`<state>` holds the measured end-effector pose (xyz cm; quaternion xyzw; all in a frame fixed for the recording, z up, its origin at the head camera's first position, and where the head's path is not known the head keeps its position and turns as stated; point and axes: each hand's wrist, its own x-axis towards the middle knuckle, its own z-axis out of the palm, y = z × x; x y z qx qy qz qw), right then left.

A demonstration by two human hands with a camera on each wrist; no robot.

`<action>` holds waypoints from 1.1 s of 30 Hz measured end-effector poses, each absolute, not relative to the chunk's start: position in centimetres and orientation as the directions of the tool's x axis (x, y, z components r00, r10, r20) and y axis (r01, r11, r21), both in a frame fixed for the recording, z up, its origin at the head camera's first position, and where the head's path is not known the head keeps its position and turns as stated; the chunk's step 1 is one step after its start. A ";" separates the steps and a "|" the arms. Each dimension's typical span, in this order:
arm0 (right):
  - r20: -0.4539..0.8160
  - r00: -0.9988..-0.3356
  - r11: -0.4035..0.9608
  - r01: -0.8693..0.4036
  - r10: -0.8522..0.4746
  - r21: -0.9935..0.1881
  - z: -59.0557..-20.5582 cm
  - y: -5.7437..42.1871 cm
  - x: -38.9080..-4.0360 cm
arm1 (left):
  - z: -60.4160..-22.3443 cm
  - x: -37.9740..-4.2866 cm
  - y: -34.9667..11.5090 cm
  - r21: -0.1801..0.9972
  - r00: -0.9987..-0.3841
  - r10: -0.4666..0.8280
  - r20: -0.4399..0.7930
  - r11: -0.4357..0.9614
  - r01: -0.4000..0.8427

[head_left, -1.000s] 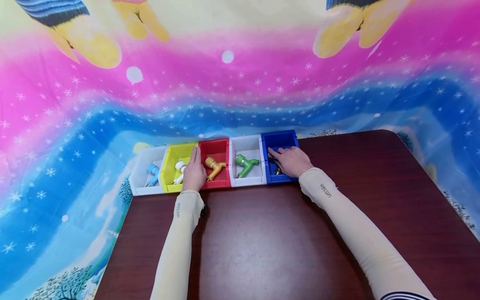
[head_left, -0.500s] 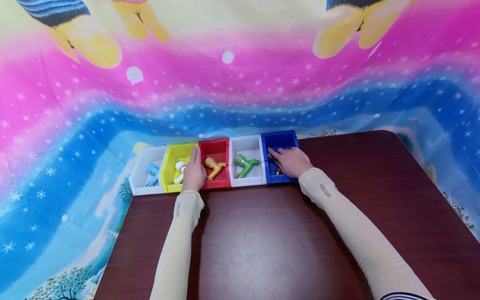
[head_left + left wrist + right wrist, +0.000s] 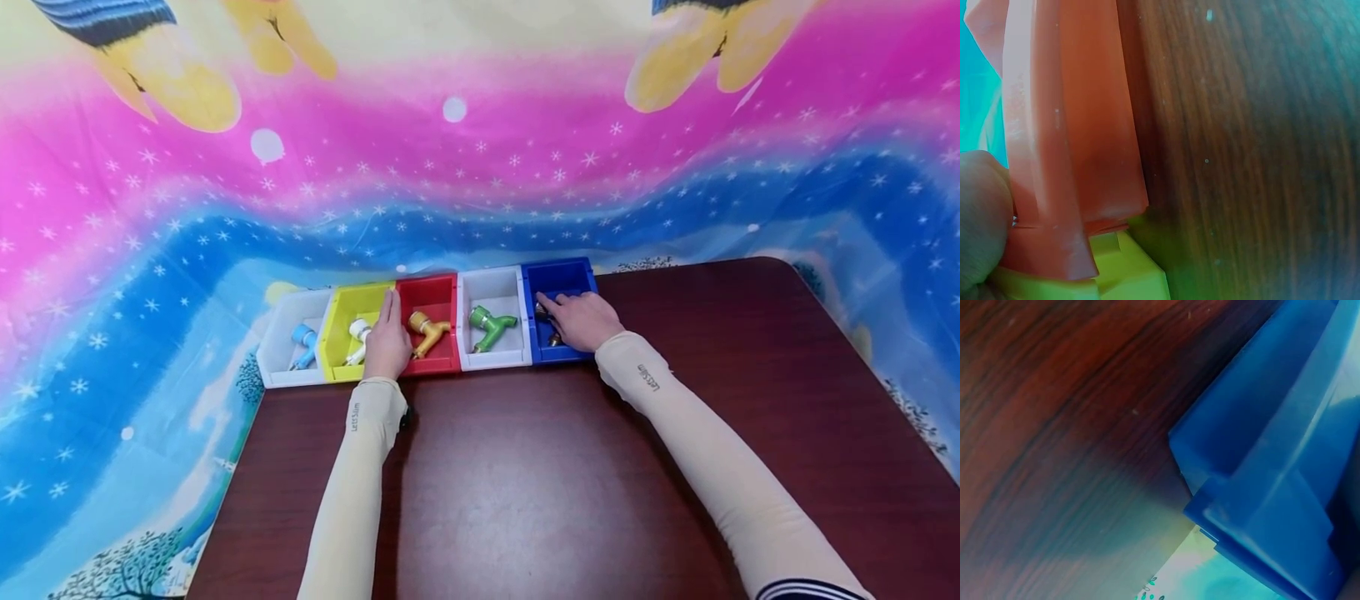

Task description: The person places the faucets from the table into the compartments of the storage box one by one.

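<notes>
A row of plastic bins stands at the back of the table, each with a tap lying in it. My left hand rests along the wall between the yellow bin and the red bin, fingers straight. It partly covers the white tap; the yellow-orange tap lies just right of it. My right hand reaches over the blue bin, its index finger stretched toward the left wall. Beneath that hand a dark brass-coloured tap shows only in part.
The white bin beside the blue one holds a green tap. At the left end another white bin holds a light-blue tap. A printed cloth hangs behind the brown wooden table.
The head view has shifted very slightly. Both hands, the bins and the taps keep their places.
</notes>
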<state>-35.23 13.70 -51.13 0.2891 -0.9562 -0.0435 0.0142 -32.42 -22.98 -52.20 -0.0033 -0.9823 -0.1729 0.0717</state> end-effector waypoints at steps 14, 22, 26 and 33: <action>-0.003 -0.836 0.833 -0.546 -0.548 0.089 -51.0 13.7 -35.3 | -52.2 -32.5 -23.1 0.342 -0.990 -0.013 0.144 0.939 0.038; -0.013 -0.841 0.838 -0.540 -0.541 0.083 -50.9 13.6 -35.3 | -52.0 -32.5 -23.0 0.342 -0.990 -0.011 0.141 0.939 0.038; -0.025 -0.848 0.845 -0.529 -0.529 0.075 -50.7 13.5 -35.3 | -52.0 -32.5 -23.0 0.346 -0.990 -0.013 0.144 0.937 0.038; -0.047 -0.854 0.852 -0.520 -0.518 0.060 -50.7 13.4 -35.3 | -52.2 -32.6 -23.1 0.357 -0.989 -0.018 0.144 0.933 0.035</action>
